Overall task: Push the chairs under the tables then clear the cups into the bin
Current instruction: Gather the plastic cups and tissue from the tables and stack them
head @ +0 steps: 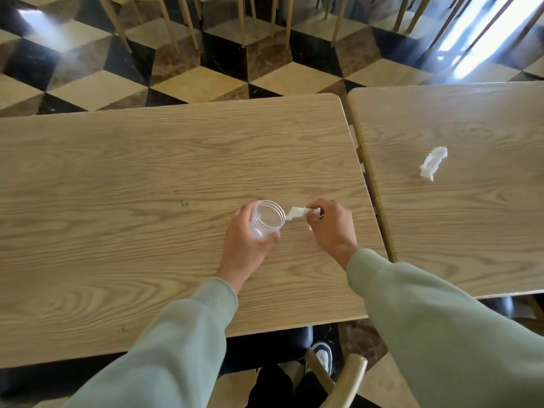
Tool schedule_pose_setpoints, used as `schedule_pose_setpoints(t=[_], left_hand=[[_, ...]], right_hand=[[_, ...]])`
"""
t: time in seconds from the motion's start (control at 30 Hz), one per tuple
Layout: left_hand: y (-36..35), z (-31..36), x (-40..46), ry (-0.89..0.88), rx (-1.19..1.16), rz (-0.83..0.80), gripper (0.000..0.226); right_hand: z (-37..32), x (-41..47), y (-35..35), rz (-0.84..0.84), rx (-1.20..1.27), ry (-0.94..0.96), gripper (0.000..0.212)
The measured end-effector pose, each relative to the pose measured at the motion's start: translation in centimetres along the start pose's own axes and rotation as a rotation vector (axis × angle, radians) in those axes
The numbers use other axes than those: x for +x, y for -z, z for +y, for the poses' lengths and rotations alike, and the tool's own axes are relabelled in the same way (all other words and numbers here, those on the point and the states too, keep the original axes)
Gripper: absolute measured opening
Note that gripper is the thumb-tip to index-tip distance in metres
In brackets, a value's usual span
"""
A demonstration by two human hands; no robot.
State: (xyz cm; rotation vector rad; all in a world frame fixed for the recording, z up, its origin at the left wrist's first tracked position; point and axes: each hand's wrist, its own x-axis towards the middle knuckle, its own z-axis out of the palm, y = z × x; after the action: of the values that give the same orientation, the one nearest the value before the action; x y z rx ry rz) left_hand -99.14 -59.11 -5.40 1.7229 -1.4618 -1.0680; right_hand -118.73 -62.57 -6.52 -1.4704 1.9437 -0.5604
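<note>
Cup (267,219), clear plastic with a ribbed rim, sits in my left hand (247,245), whose fingers are wrapped round its side and clamped on it. It is tilted so that the open mouth faces up and away from me, and it hangs just above the near worktop (117,172), towards that surface's right half. I cannot tell whether its base touches the wood.

My right hand (331,226) is just beside the cup's rim, with fingertips pinched together on a small white scrap of tissue (298,212). The free end of the scrap points at the cup mouth and lies very near it; whether the two touch I cannot say. Both arms come up from the lower edge in pale green sleeves (164,348).

Further right, a second worktop (471,231) stands just beside the first with a narrow gap between them. On it lies a crumpled white wad of tissue (432,163), well apart from my hands.

Below the near edge of the first worktop I see the curved wooden back of a chair (344,378), with its dark seat (294,340) partly under the worktop, and a shoe (322,356) next to it. Beyond the worktops the floor (206,81) is a glossy pattern of black, brown and cream tiles, and pale wooden furniture legs (188,22) stand along the top of the view.
</note>
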Motion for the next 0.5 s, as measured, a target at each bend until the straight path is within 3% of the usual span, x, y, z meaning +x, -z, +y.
schedule_pose_setpoints(t=[0.2,0.37,0.5], left_hand=[[-0.5,1.1,0.4,-0.029,0.088,0.003,0.066],[-1.4,2.7,0.7,-0.055,0.110,0.023,0.065],[-1.9,3.3,1.3,-0.079,0.117,-0.031,0.066]], right_hand=[[-2.8,-0.6,2.9,0.097,0.104,0.270,0.022],[-5.5,-1.0,4.3,-0.020,0.038,0.464,0.024],[-6.1,-1.6,4.7,-0.138,-0.008,0.471,0.024]])
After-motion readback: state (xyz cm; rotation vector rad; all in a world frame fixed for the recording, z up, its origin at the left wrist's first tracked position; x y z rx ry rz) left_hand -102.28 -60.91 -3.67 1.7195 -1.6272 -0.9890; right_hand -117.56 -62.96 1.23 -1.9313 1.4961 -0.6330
